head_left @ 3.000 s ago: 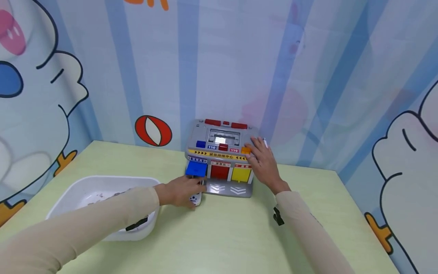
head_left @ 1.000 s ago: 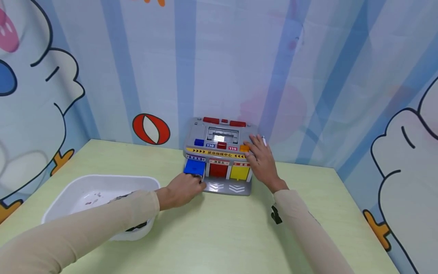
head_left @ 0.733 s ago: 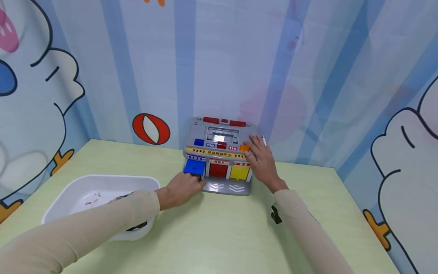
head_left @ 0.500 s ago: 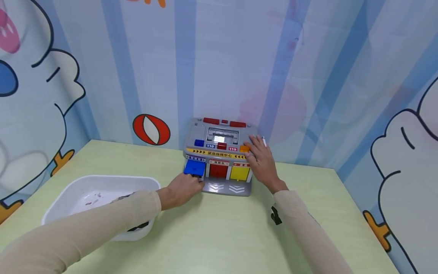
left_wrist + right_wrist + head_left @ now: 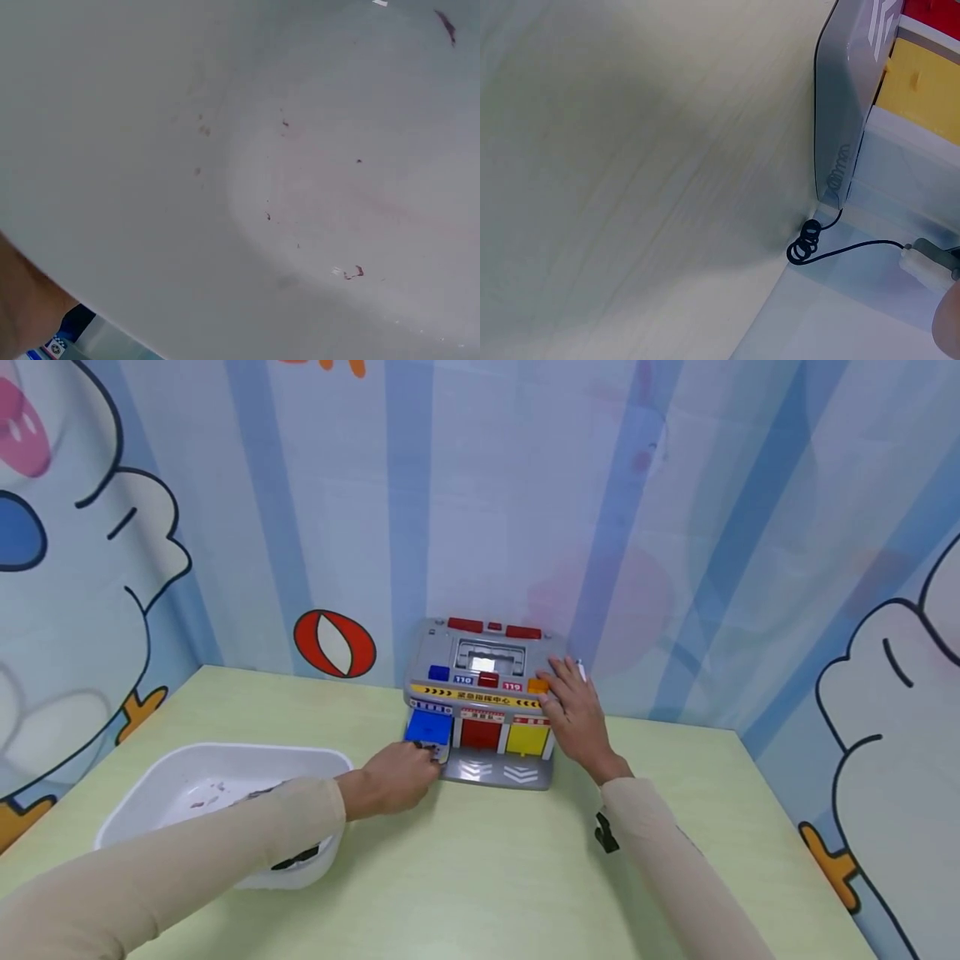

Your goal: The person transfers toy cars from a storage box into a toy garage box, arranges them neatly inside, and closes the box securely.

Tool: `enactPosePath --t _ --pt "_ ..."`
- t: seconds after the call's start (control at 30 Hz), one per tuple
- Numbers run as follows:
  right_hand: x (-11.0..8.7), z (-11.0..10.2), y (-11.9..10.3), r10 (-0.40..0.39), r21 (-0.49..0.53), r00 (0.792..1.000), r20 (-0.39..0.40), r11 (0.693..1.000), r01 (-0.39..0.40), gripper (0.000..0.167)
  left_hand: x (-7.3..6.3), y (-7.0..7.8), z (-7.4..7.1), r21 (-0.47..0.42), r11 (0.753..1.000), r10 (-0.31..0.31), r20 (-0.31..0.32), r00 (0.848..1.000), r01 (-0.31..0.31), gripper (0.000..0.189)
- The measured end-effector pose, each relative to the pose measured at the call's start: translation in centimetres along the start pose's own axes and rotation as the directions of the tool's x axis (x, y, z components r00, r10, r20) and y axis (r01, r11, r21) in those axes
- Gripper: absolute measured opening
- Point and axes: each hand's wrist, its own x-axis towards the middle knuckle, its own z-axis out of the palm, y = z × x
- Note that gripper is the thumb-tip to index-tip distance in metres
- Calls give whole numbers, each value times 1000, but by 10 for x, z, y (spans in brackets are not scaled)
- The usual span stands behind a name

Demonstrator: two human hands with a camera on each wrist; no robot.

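A grey toy emergency station (image 5: 483,697) stands against the backdrop, its blue door (image 5: 429,727) swung up over the left bay. My left hand (image 5: 397,774) is right in front of that bay with its knuckles up, its fingertips hidden. Just past the fingers, part of a white toy car (image 5: 438,752) shows under the blue door. My right hand (image 5: 576,714) rests with extended fingers on the station's right top corner, beside the orange button (image 5: 537,686). The red door (image 5: 480,734) and yellow door (image 5: 527,739) are down.
A white plastic tub (image 5: 225,756) with small dark flecks inside stands on the left, under my left forearm. A coiled black cord (image 5: 806,241) runs from the station to a small white and grey piece (image 5: 930,262). The pale table (image 5: 480,877) meets a printed cloth backdrop (image 5: 495,510).
My left hand has moved the white toy car from in front of the station into the left bay, then drawn back slightly. My right hand has stayed on the station's corner.
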Motion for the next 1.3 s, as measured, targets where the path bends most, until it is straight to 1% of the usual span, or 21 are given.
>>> enactPosePath --t 0.2,0.4,0.5,0.57,0.63,0.73,0.8,0.87,0.97,1.03,1.3 --pt "0 0 -1 0 0 1000 -4 1000 0 49 -6 1 -4 -66 998 -22 11 1000 22 16" --pt "-1 2 0 2 1 1000 -14 1000 -2 49 -8 1 -6 -71 997 -21 24 999 23 18" --pt "-1 3 1 5 1 1000 -16 1000 -5 49 -9 0 -7 -71 997 -16 51 999 20 25" --pt "-1 2 1 8 1 1000 -17 1000 -8 49 -10 0 -7 -94 995 -18 81 997 26 37" --pt "-1 2 0 8 2 1000 -17 1000 -8 49 -11 0 -7 -130 991 -24 135 991 42 53" --pt "0 2 0 7 2 1000 -18 1000 -7 48 -14 -1 -8 -198 977 -30 224 974 76 74" --pt "0 2 0 9 -1 1000 -16 1000 -9 49 -16 -1 -8 -230 969 -27 279 960 94 82" --pt "0 2 0 12 -4 1000 -14 1000 -12 49 -18 -3 -8 -256 960 -26 308 951 110 86" --pt "0 2 0 19 -6 1000 -15 1000 -19 49 -20 -4 -7 -279 952 -29 323 946 124 89" --pt "0 2 0 22 -7 1000 -15 1000 -22 49 -20 -5 -7 -289 948 -34 319 947 132 90" --pt "0 2 -1 14 -11 1000 -17 1000 -14 49 -19 -5 -7 -273 952 -45 330 943 141 95"
